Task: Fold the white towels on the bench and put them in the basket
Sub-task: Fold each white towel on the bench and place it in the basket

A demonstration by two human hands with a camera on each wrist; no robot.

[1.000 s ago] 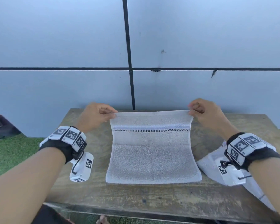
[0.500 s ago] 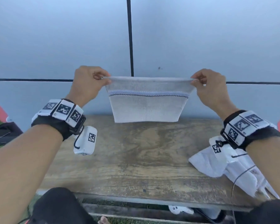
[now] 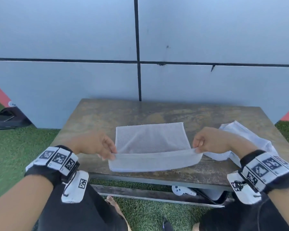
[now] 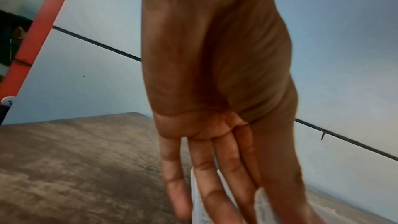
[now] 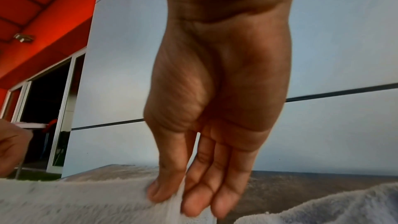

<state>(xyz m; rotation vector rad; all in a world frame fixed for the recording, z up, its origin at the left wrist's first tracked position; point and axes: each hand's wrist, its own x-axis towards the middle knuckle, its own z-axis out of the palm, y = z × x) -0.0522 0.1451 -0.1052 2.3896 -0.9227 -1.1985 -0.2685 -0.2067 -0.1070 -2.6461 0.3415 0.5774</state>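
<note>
Head view: your left hand (image 3: pixel 97 144) and right hand (image 3: pixel 207 140) each pinch one end of the near edge of the white terry towel (image 3: pixel 150 140), which lies on the weathered wooden table (image 3: pixel 140 112), its near edge lifted just above the near side. The held edge overlaps the layer beneath, so the first fold looks to be closing, not yet pressed flat. A second white towel, crumpled and unfolded (image 3: pixel 247 139), lies at the table's right end, just beside your right wrist. No basket shows in any view. Judgement: early in the task; this towel needs further folding, the other is untouched, nothing is in a basket.

Left wrist view: your fingers (image 4: pixel 206 185) run nearly straight and close together, with white cloth behind their tips; the thumb is hidden, so the pinch itself cannot be confirmed here.

Right wrist view: thumb and fingers (image 5: pixel 193 198) press together on the towel's edge, cloth nipped between them; the second towel's pile shows at lower right.

Against the frame half a second earlier: the towel then hung in the air before the wall, held by its top corners; now it is down on the table, your hands low and near you.
</note>
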